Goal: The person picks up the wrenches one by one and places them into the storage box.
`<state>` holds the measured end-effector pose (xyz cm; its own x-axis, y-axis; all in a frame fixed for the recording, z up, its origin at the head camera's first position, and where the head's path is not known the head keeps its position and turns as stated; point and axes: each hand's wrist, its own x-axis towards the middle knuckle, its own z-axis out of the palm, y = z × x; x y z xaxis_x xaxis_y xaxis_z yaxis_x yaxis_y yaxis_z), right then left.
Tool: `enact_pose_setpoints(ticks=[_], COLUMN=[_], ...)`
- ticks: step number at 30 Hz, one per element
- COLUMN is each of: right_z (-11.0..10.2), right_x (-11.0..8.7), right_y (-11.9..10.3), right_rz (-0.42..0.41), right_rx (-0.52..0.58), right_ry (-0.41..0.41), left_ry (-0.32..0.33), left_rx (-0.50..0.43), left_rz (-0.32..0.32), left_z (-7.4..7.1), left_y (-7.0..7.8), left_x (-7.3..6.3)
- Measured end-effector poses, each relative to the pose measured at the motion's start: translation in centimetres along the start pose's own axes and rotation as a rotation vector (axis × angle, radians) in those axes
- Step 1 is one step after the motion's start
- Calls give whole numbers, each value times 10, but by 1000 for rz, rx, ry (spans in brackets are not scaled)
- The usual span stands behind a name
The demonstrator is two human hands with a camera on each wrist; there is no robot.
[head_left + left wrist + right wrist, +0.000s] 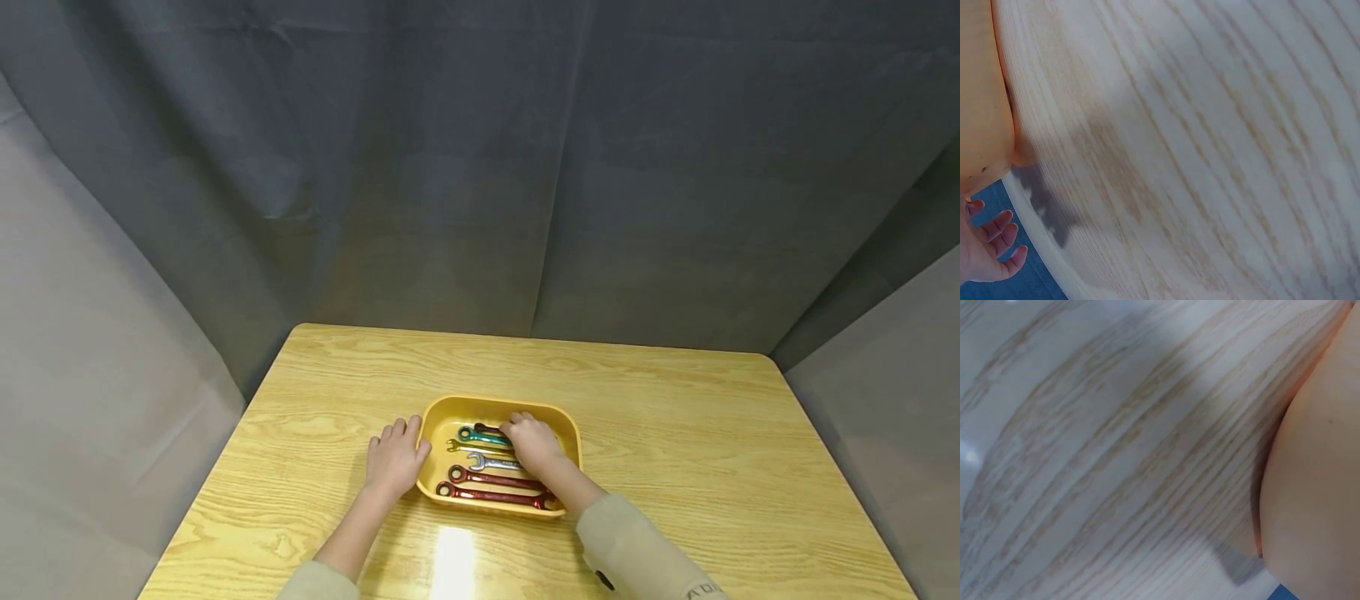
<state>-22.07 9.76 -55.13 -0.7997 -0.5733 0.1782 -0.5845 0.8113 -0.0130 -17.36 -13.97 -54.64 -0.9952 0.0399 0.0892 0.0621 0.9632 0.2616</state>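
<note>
A yellow tray (pixel 495 398) sits on the table with several wrenches laid side by side, among them a silver wrench (pixel 491 462), a teal wrench (pixel 480 436) and a long red wrench (pixel 487 495). My right hand (pixel 536 442) reaches over the tray's right side and pinches a small dark red wrench (pixel 487 429) at the back of the row, covering its right end. Beside the tray's left wall, my left hand (pixel 393 457) lies with relaxed fingers, its thumb at the rim. Its fingers (pixel 1002 240) also show in the left wrist view.
The wood-grain table (pixel 675 433) extends on both sides of the tray. Behind it hangs a dark grey curtain (pixel 450 167), with lighter cloth (pixel 97 333) at the left. A bright reflection lies on the tabletop near the front.
</note>
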Motion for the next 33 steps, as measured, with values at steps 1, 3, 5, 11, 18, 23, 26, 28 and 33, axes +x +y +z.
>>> enact_pose_setpoints(ticks=[1, 3, 5, 11, 18, 23, 26, 28, 33], right_z=[-1, -2, -4, -14, -36, -52, -58, -62, -73], right_x=[0, -1, -1, -2, -9, -17, -22, -26, -33], right_y=[0, 0, 0, -3, -5, 0, 6, 10, 22], right_rz=[-2, -9, -20, -57, -59, -52, -61, -70, -63], right_rx=[0, -2, -3, -4, -2, 59, 84, 98, 122], right_ry=[6, 22, 44, 87, 117, 188, 235, 265, 332], left_ry=[0, 0, 1, -1, -2, 5, -4, -10, -35], left_rx=[0, 0, 1, 6, 10, 23, 24, 28, 50], left_rz=[0, 0, 0, 0, 9, 25, 30, 31, 33], left_z=[0, 1, 1, 2, 0, 0, -1, -2, -5], left_y=[0, 0, -1, -1, 0, -1, -1, 0, -1], left_x=[0, 0, 1, 2, 3, 4, 4, 4, 4])
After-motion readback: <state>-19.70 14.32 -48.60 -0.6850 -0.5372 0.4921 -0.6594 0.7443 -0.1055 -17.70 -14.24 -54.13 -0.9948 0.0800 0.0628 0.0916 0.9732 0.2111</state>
